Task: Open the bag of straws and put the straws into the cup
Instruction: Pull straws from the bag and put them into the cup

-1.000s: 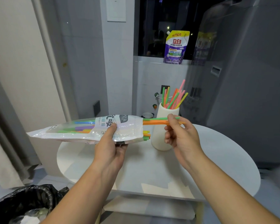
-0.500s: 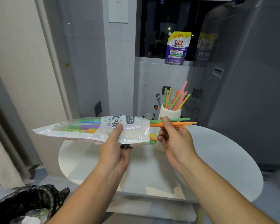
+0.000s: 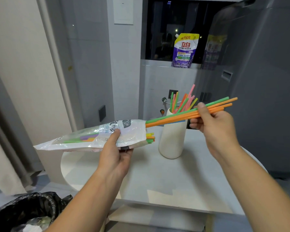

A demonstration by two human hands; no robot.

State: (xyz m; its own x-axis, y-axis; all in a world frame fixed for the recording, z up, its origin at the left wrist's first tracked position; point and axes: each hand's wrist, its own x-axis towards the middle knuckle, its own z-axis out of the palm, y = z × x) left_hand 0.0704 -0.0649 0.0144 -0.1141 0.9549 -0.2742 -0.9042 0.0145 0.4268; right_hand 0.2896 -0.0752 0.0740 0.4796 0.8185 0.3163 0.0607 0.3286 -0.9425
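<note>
My left hand [image 3: 116,154] grips a clear plastic bag of straws [image 3: 84,139] held level above the round white table [image 3: 182,181], its open mouth facing right. A few short straw ends poke out of the mouth. My right hand [image 3: 213,126] pinches a bunch of orange and green straws [image 3: 172,118] that is drawn most of the way out of the bag, their tips pointing up and right. The bunch crosses in front of the tall white cup [image 3: 172,141], which stands on the table and holds several pink, green, orange and yellow straws [image 3: 182,102].
A black-lined waste bin [image 3: 23,213] sits at the lower left, beside the table. A purple detergent pouch [image 3: 184,51] stands on the window ledge behind. A grey appliance [image 3: 266,81] rises to the right of the table, and a curtain hangs at the far left.
My right hand has pulled the orange and green straws far out of the bag, moving right and upward. The left hand keeps hold of the bag, now tilted slightly.
</note>
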